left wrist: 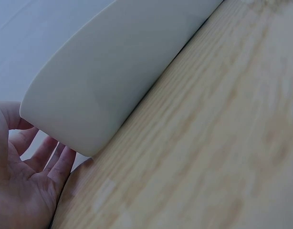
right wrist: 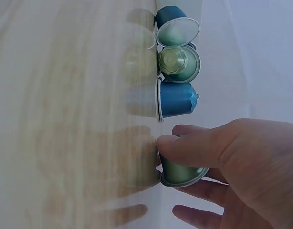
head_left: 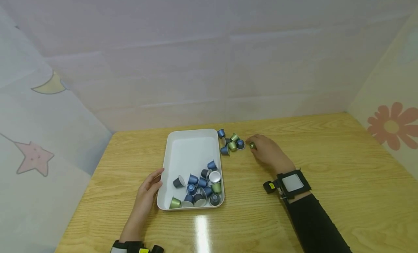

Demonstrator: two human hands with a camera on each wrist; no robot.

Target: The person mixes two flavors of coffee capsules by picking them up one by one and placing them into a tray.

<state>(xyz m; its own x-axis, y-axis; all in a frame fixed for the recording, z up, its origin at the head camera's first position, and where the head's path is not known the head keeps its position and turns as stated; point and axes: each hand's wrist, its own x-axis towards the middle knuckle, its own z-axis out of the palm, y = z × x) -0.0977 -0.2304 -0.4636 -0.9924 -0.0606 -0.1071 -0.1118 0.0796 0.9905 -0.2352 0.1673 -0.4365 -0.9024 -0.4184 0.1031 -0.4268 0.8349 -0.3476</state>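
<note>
A green coffee capsule (right wrist: 182, 171) is pinched between the thumb and fingers of my right hand (head_left: 267, 151), right at the tabletop. Just left of that hand lies a small cluster of blue, green and dark capsules, among them an upright blue capsule (right wrist: 177, 99) and a green one (head_left: 232, 146). My left hand (head_left: 148, 189) rests against the left side of a white tray (head_left: 187, 146), fingers and thumb at its rim. Inside the tray, toward its near end, are several capsules, such as a green capsule (head_left: 175, 203) and a silver-lidded one (head_left: 214, 177).
The wooden table (head_left: 330, 166) is bordered at the back by a pale wall covering (head_left: 202, 71). A blue capsule (head_left: 221, 133) sits close to the tray's far right corner. Side panels carry a printed star (head_left: 35, 158) and a flower (head_left: 392, 126).
</note>
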